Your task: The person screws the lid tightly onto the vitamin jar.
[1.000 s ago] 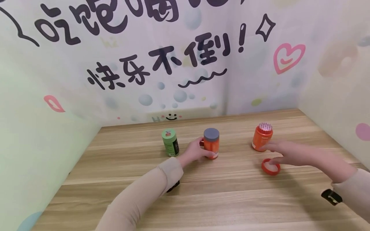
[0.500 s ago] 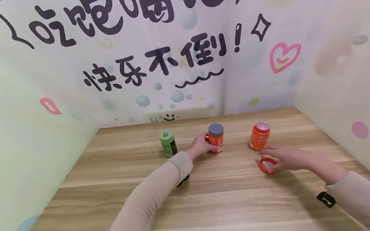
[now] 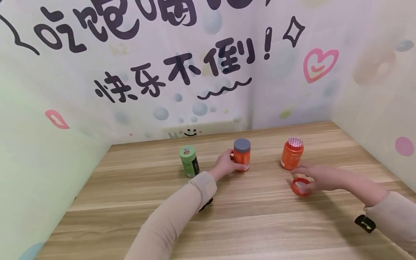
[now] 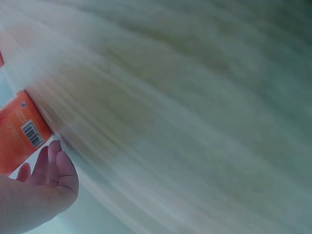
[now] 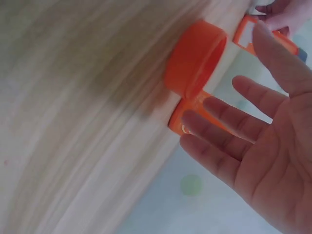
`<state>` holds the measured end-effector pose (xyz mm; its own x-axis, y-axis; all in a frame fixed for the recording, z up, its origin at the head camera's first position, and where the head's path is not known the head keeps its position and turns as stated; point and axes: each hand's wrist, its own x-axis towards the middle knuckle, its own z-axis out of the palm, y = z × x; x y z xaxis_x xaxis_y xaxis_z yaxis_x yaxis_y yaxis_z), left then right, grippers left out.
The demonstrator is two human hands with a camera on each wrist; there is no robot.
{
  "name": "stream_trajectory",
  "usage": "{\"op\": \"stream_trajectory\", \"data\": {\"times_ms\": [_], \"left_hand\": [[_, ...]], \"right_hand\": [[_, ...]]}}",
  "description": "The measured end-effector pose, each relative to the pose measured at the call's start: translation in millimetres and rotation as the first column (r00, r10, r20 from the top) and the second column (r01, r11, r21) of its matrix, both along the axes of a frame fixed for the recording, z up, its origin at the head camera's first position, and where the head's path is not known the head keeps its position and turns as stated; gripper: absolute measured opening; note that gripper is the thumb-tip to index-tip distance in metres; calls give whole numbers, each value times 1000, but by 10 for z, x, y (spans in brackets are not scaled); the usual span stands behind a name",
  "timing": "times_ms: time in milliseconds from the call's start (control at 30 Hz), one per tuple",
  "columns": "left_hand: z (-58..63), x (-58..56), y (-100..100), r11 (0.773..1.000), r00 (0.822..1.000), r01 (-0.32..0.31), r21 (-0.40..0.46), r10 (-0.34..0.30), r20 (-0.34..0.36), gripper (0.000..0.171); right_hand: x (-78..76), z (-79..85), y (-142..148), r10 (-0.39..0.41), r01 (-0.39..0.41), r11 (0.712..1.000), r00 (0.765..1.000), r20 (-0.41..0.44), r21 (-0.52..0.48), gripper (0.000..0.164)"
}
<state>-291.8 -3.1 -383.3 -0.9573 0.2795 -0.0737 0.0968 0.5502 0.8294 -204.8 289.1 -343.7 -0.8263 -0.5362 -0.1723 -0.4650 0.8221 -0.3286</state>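
In the head view my left hand (image 3: 225,164) grips an orange jar with a grey lid (image 3: 242,158), thumb across its front and fingers round the far side. The jar stands upright toward the back of the table. To the right, my right hand (image 3: 325,177) hovers palm down with fingers extended over a red screw lid (image 3: 300,186), which lies hollow side up. Just behind that lid stands a lidless orange jar (image 3: 291,154) with a patterned seal on its mouth. The right wrist view shows the right hand (image 5: 273,156) spread and holding nothing beside the lid (image 5: 187,63).
A green jar with a green lid (image 3: 189,161) stands left of the left hand, behind the left sleeve (image 3: 182,206). The wood-grain table (image 3: 253,224) meets printed cloth walls (image 3: 208,108) at the back and both sides.
My left hand has shifted the grey-lidded jar a little right and back, away from the green jar, then stayed nearly still. The right hand has come slightly lower over the red lid.
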Motion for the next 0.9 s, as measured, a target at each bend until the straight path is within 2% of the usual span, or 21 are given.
{"op": "stream_trajectory", "data": {"times_ms": [67, 167, 267, 333, 533, 667, 767, 900], "left_hand": [[21, 25, -15, 1000, 1000, -1, 5, 1, 6, 68], [44, 58, -64, 1000, 1000, 6, 13, -6, 13, 70], [57, 105, -134, 1000, 999, 14, -1, -14, 42, 71], [53, 134, -182, 999, 998, 25, -20, -24, 55, 70], [60, 214, -289, 999, 996, 41, -27, -38, 82, 67], [70, 252, -339, 999, 995, 39, -14, -37, 93, 64], [64, 267, -368, 999, 994, 38, -13, -36, 100, 61], [54, 276, -395, 999, 993, 37, -25, -34, 110, 60]], "right_hand": [[-33, 26, 43, -35, 35, 999, 999, -16, -27, 56], [-129, 74, 127, -130, 126, 990, 990, -58, -57, 53], [-242, 94, 196, -237, 229, 968, 969, -73, -104, 54], [-302, 85, 219, -294, 282, 946, 954, -53, -162, 59], [-414, -7, 187, -356, 344, 872, 934, 30, -348, 75], [-463, -58, 130, -375, 371, 827, 924, 77, -421, 78], [-485, -80, 90, -391, 388, 807, 916, 88, -445, 78], [-503, -97, 54, -409, 402, 796, 908, 88, -453, 76]]}}
